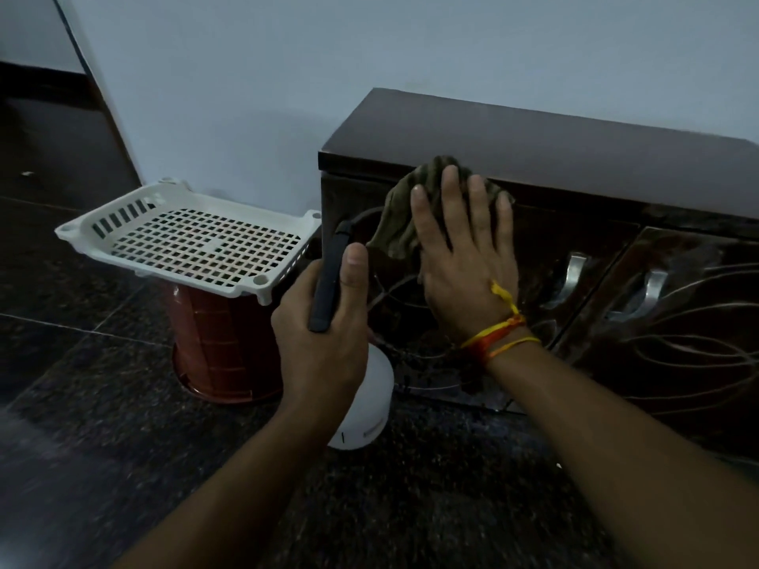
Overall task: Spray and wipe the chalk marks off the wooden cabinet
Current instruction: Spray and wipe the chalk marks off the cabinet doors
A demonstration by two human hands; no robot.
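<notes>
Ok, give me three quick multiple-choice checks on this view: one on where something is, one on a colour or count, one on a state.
1. Where is the cloth?
A. in the white basket
B. pressed against the cabinet front near its top edge
C. on the floor

2. How many metal door handles show on the cabinet?
A. two
B. four
C. none

3. What is the left hand doing?
A. resting flat on the floor
B. gripping the spray bottle by its black top
C. pinching the cloth

Answers:
1 B, the right hand lies flat on the cloth against the left door.
2 A, one handle on the left door and one handle on the right door.
3 B, the fingers are curled round the black head, with the white body below the hand.
</notes>
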